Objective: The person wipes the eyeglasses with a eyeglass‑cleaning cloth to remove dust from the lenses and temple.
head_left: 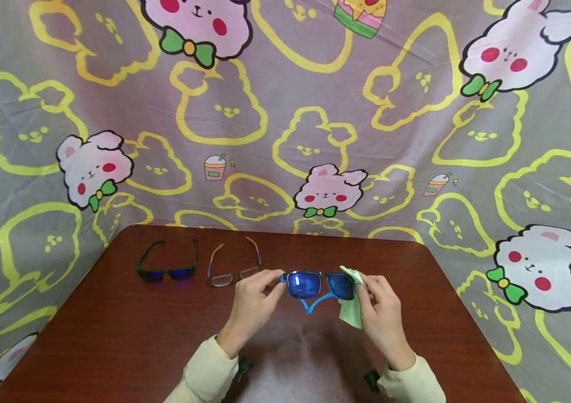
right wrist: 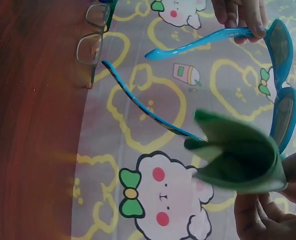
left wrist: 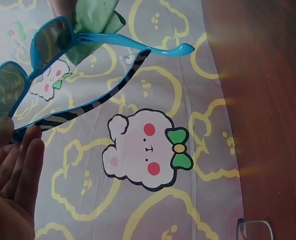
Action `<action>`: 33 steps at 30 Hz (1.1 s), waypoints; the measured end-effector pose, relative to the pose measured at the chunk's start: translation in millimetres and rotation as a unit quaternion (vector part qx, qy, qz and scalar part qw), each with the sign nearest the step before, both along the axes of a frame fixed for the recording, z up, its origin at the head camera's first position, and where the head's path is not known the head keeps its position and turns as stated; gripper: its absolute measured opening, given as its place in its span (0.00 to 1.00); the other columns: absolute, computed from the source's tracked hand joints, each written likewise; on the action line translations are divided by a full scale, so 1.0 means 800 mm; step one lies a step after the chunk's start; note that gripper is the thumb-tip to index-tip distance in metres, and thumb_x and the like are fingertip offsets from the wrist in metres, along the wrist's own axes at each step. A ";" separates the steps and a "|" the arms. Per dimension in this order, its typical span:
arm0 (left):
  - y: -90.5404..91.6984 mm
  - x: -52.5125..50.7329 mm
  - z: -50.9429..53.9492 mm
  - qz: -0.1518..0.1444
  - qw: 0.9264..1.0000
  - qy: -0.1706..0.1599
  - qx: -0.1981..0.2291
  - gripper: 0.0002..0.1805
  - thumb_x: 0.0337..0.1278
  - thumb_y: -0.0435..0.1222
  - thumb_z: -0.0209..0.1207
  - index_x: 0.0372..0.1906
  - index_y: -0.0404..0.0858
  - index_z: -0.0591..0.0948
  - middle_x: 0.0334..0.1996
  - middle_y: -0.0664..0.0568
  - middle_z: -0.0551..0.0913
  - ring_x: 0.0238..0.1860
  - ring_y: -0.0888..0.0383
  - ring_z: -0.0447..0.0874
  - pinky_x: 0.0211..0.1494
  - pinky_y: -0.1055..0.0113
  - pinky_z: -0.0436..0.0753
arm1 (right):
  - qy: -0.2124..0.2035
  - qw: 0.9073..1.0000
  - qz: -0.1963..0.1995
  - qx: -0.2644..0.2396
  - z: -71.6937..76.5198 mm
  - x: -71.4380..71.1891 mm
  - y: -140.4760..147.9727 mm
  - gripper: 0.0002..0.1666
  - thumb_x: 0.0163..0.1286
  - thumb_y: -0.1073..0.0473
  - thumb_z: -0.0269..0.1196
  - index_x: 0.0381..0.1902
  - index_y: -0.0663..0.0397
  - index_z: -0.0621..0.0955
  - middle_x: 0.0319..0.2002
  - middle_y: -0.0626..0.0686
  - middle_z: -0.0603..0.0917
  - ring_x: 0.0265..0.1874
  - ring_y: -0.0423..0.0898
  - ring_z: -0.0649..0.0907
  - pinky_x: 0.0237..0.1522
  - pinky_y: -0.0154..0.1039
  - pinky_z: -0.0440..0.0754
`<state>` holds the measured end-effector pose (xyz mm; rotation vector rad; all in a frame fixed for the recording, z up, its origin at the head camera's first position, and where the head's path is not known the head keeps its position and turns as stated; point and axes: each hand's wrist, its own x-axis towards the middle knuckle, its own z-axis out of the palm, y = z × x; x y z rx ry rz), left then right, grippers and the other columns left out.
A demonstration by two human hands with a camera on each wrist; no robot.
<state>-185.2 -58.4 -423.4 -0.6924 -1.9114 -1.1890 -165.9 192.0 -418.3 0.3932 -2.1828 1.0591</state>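
Observation:
A pair of sunglasses (head_left: 303,284) with blue mirrored lenses and a blue frame is held above the table, lenses facing me. My left hand (head_left: 255,299) pinches it at the hinge on the left side, thumb against fingers. At the opposite end my right hand (head_left: 383,313) grips a light green cloth (head_left: 350,313) at the edge of the right lens. In the left wrist view, one zebra-striped temple (left wrist: 88,107) and a plain blue one stick out, unfolded. The folded cloth (right wrist: 237,155) hides the right hinge in the right wrist view.
Dark sunglasses (head_left: 182,273) with blue lenses lie at the table's back left. Beside them are clear eyeglasses (head_left: 222,280) with orange temple tips. The brown wooden table (head_left: 129,336) is surrounded by a grey cartoon-patterned cloth backdrop (head_left: 275,84).

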 end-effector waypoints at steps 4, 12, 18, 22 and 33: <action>0.000 -0.001 -0.001 0.002 1.000 0.003 -0.002 0.09 0.44 0.26 0.68 0.34 0.36 0.85 0.25 0.55 0.84 0.25 0.67 0.81 0.26 0.77 0.78 | -0.035 0.999 -0.001 -0.015 -0.002 -0.001 -0.001 0.15 0.65 0.71 0.59 0.49 0.59 0.83 0.34 0.46 0.80 0.28 0.38 0.76 0.28 0.25 0.72; -0.001 -0.002 -0.002 -0.023 1.000 -0.018 0.007 0.08 0.49 0.27 0.65 0.36 0.39 0.86 0.32 0.55 0.83 0.30 0.64 0.81 0.28 0.76 0.78 | -0.035 0.998 -0.003 -0.053 -0.002 -0.002 -0.002 0.13 0.66 0.71 0.59 0.46 0.59 0.83 0.31 0.47 0.81 0.27 0.38 0.77 0.27 0.27 0.73; -0.002 -0.002 -0.001 -0.037 0.998 -0.042 0.007 0.13 0.47 0.25 0.65 0.40 0.40 0.87 0.28 0.58 0.82 0.24 0.66 0.73 0.26 0.77 0.72 | 0.014 0.998 -0.004 -0.058 0.000 -0.001 -0.003 0.15 0.64 0.75 0.58 0.47 0.61 0.82 0.31 0.51 0.80 0.26 0.37 0.75 0.26 0.26 0.71; -0.001 -0.001 -0.002 -0.059 0.995 -0.077 0.001 0.16 0.47 0.23 0.64 0.42 0.40 0.86 0.32 0.56 0.85 0.27 0.67 0.76 0.28 0.76 0.75 | 0.063 0.996 -0.002 -0.062 0.014 0.005 -0.010 0.15 0.60 0.80 0.57 0.43 0.69 0.82 0.30 0.58 0.80 0.28 0.38 0.74 0.28 0.25 0.69; -0.004 0.003 0.000 -0.118 0.982 -0.146 0.020 0.17 0.58 0.24 0.55 0.49 0.39 0.83 0.32 0.58 0.83 0.27 0.65 0.76 0.25 0.72 0.75 | 0.097 0.991 0.013 -0.096 0.035 0.018 -0.020 0.12 0.58 0.83 0.54 0.39 0.76 0.80 0.34 0.64 0.78 0.35 0.41 0.76 0.32 0.23 0.71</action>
